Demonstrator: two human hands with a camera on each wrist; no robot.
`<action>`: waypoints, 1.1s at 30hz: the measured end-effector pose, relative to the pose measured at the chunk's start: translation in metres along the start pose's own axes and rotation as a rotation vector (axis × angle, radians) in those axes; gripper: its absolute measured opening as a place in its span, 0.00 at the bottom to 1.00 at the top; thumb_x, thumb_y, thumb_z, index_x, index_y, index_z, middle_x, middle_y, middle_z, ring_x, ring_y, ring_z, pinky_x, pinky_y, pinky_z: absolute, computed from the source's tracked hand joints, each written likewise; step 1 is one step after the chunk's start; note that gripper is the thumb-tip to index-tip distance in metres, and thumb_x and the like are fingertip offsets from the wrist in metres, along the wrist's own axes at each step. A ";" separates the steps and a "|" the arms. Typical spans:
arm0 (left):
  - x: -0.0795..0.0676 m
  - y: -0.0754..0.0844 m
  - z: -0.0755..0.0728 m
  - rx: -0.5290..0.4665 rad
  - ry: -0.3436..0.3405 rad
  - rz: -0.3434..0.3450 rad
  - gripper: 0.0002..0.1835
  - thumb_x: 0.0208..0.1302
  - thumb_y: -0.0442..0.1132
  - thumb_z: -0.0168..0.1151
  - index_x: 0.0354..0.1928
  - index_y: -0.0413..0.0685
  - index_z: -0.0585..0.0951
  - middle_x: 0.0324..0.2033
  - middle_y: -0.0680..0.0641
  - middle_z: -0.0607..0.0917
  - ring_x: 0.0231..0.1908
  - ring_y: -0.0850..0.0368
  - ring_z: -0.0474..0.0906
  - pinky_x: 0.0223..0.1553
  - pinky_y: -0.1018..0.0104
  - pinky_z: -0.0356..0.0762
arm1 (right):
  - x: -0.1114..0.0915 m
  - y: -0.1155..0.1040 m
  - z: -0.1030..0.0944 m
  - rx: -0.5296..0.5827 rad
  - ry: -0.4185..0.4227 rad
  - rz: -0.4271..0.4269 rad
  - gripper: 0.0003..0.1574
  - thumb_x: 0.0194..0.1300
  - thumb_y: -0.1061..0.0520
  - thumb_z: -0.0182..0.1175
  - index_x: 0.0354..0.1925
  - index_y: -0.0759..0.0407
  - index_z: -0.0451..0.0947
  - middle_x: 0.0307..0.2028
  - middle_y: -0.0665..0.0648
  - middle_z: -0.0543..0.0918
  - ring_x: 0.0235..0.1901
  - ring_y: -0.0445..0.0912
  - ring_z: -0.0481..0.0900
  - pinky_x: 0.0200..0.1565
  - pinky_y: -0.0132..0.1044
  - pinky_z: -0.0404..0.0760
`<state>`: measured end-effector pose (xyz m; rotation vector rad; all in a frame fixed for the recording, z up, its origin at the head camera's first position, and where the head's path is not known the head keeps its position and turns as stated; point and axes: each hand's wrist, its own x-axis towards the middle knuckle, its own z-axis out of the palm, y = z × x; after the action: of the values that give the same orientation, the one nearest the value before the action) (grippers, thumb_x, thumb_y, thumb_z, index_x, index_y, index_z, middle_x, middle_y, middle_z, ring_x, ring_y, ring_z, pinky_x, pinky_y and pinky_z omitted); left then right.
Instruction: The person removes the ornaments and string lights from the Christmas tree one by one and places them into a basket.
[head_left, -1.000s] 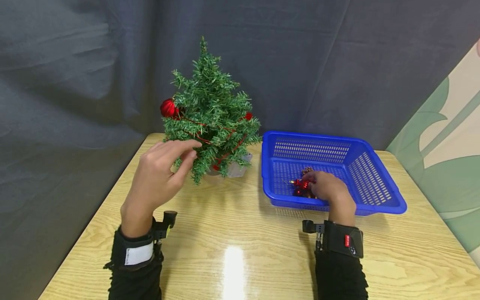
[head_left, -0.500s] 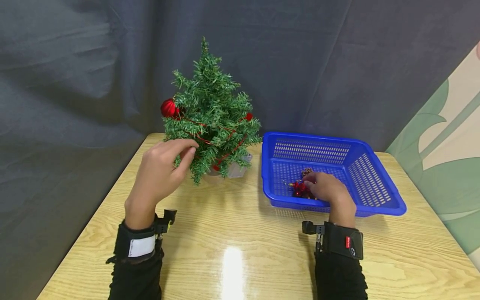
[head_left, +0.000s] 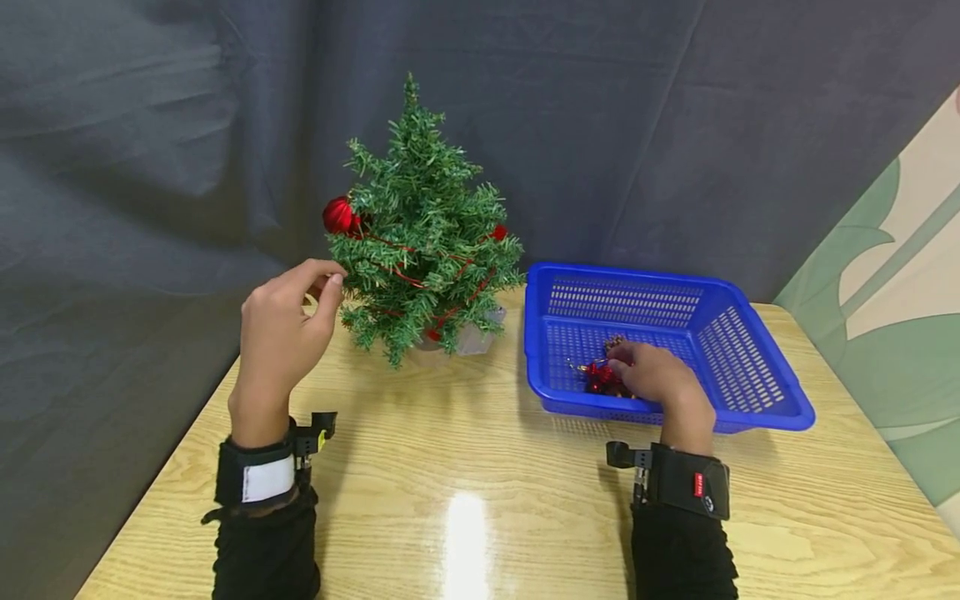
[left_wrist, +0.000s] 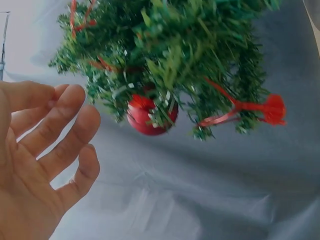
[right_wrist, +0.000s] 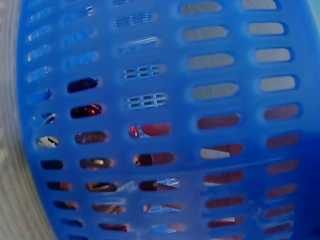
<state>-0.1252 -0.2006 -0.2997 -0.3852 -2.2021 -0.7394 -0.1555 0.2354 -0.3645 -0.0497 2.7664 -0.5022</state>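
A small artificial Christmas tree [head_left: 427, 200] stands upright on the table, wound with thin red garland. On its left side hangs a ridged red ball ornament [head_left: 340, 216], seen from below as a red ball [left_wrist: 150, 122] in the left wrist view. My left hand [head_left: 288, 333] is raised beside the lower left branches, fingers loosely bent and holding nothing. Inside the blue plastic basket [head_left: 585, 408], my right hand [head_left: 663, 379] reaches down to shiny red ornaments [head_left: 600, 377]. I cannot tell whether it grips one; the basket wall [right_wrist: 165, 110] fills the right wrist view.
A pine cone [head_left: 614, 341] lies in the basket behind the ornaments. A clear plastic piece [head_left: 478, 333] sits by the tree's base. The wooden table [head_left: 420, 467] ends at a grey cloth backdrop [head_left: 585, 125], with a patterned panel [head_left: 900, 333] at right.
My left hand has drawn back leftward from the front of the tree. My right hand stays over the ornaments, which have shifted slightly under its fingers.
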 end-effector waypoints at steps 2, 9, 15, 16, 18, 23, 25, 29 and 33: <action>0.000 -0.004 -0.001 -0.005 0.019 -0.017 0.08 0.71 0.36 0.59 0.39 0.41 0.85 0.27 0.41 0.86 0.27 0.47 0.81 0.31 0.54 0.73 | 0.001 0.000 0.000 -0.001 -0.003 0.002 0.26 0.77 0.48 0.48 0.66 0.59 0.72 0.61 0.70 0.77 0.59 0.69 0.73 0.56 0.68 0.71; 0.000 -0.011 0.000 -0.021 0.038 -0.040 0.09 0.72 0.37 0.58 0.39 0.40 0.85 0.26 0.42 0.86 0.27 0.47 0.82 0.32 0.56 0.74 | 0.002 0.001 0.001 -0.010 0.011 -0.024 0.27 0.76 0.49 0.48 0.66 0.60 0.71 0.61 0.71 0.77 0.61 0.70 0.72 0.57 0.68 0.70; 0.000 -0.021 0.003 -0.024 -0.007 -0.216 0.11 0.73 0.38 0.56 0.42 0.41 0.85 0.28 0.41 0.88 0.28 0.47 0.81 0.33 0.58 0.72 | 0.000 0.000 -0.001 -0.011 0.024 -0.046 0.27 0.76 0.49 0.49 0.65 0.60 0.72 0.60 0.70 0.78 0.60 0.69 0.74 0.56 0.68 0.71; -0.001 -0.024 0.004 -0.020 -0.017 -0.287 0.12 0.73 0.39 0.54 0.42 0.41 0.85 0.29 0.41 0.88 0.28 0.47 0.80 0.34 0.58 0.72 | -0.002 -0.001 -0.002 -0.012 0.030 -0.052 0.27 0.76 0.49 0.49 0.66 0.60 0.72 0.60 0.70 0.78 0.60 0.69 0.74 0.56 0.68 0.71; -0.002 -0.032 0.007 -0.012 -0.025 -0.457 0.13 0.74 0.41 0.52 0.43 0.43 0.85 0.31 0.42 0.89 0.27 0.51 0.78 0.37 0.57 0.71 | -0.005 -0.004 -0.006 -0.017 0.066 -0.059 0.26 0.76 0.49 0.49 0.64 0.59 0.73 0.59 0.69 0.79 0.59 0.68 0.75 0.55 0.68 0.72; -0.006 -0.057 0.018 -0.099 -0.071 -0.815 0.17 0.75 0.45 0.47 0.49 0.47 0.83 0.28 0.55 0.85 0.25 0.68 0.74 0.42 0.64 0.72 | -0.028 -0.032 -0.022 0.014 0.314 -0.172 0.21 0.76 0.50 0.51 0.59 0.59 0.77 0.55 0.66 0.83 0.50 0.62 0.81 0.49 0.62 0.77; -0.008 -0.066 0.024 -0.229 -0.147 -0.898 0.20 0.77 0.47 0.42 0.57 0.45 0.79 0.31 0.57 0.83 0.27 0.71 0.77 0.39 0.70 0.74 | -0.039 -0.050 -0.026 0.047 0.394 -0.285 0.19 0.76 0.52 0.52 0.58 0.58 0.78 0.54 0.64 0.83 0.47 0.58 0.82 0.49 0.59 0.79; -0.014 -0.078 0.040 -0.646 -0.299 -1.052 0.33 0.80 0.57 0.28 0.75 0.45 0.59 0.59 0.40 0.77 0.51 0.54 0.82 0.51 0.65 0.81 | -0.059 -0.093 -0.019 0.061 0.344 -0.559 0.19 0.76 0.50 0.54 0.59 0.53 0.78 0.55 0.54 0.84 0.51 0.49 0.82 0.53 0.52 0.79; -0.019 -0.079 0.058 -1.190 -0.284 -1.278 0.41 0.72 0.68 0.14 0.80 0.56 0.37 0.80 0.42 0.38 0.80 0.46 0.41 0.78 0.53 0.46 | -0.066 -0.134 0.003 0.037 0.112 -0.745 0.23 0.76 0.46 0.52 0.64 0.49 0.76 0.60 0.50 0.81 0.62 0.48 0.77 0.63 0.50 0.75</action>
<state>-0.1845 -0.2276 -0.3754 0.5100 -1.7808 -2.7939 -0.0959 0.1147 -0.2996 -1.0953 2.7702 -0.7439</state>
